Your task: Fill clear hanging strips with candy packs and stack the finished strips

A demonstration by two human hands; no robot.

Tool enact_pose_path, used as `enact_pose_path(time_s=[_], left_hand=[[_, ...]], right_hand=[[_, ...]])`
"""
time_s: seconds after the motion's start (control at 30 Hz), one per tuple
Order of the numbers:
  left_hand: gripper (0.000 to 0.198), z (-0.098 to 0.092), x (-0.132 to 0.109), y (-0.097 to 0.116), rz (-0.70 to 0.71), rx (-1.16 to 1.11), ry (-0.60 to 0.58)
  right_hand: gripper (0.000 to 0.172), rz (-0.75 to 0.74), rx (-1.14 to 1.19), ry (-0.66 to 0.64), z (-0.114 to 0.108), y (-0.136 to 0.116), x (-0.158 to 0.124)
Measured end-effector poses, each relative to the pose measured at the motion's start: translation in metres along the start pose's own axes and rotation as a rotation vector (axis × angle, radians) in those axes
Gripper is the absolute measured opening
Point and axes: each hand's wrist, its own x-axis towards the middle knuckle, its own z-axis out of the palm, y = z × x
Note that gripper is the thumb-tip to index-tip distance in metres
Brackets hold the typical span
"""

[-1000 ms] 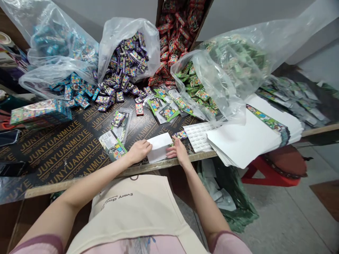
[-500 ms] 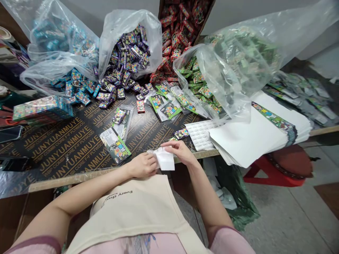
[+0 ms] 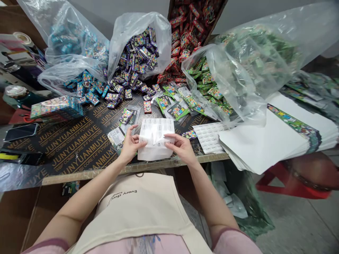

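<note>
A white sheet of round clear stickers (image 3: 156,132) is spread between both hands, above the table's front edge. My left hand (image 3: 130,145) pinches its left side between thumb and fingers. At its right side, my right hand (image 3: 182,147) grips the sheet with thumb and forefinger. Behind my left hand lie a printed card in a clear pouch (image 3: 115,137) and a small purple packet (image 3: 125,115). Another small purple packet (image 3: 189,134) lies just right of my right hand, beside a second sticker sheet (image 3: 210,137).
Plastic bags of blue packets (image 3: 88,83), purple packets (image 3: 139,49) and green packets (image 3: 209,83) line the back, with a box of red packets (image 3: 182,38). A stack of white cards (image 3: 246,144) overhangs the front right edge. A phone (image 3: 21,132) lies left.
The sticker sheet, earlier bunched low at the table edge, is now raised and spread flat. My left hand has moved left and up, away from my right hand. The view has shifted slightly left.
</note>
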Motion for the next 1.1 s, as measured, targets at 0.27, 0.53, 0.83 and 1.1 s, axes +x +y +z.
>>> enact_pose_path(time_s=[0.27, 0.53, 0.83, 1.1], left_hand=[[0.034, -0.007, 0.0, 0.007, 0.004, 0.225, 0.076], [0.019, -0.007, 0.002, 0.015, 0.113, 0.387, 0.134], [0.026, -0.018, 0.007, 0.024, -0.034, 0.294, -0.088], [0.028, -0.017, 0.008, 0.021, -0.19, 0.293, -0.144]], right_hand=[[0.029, 0.052, -0.053, 0.15, 0.011, 0.008, 0.002], [0.013, -0.174, -0.387, 0.297, 0.021, -0.001, 0.001], [0.017, -0.028, -0.255, 0.144, 0.015, -0.007, -0.001], [0.024, -0.011, -0.313, 0.144, 0.014, 0.002, 0.001]])
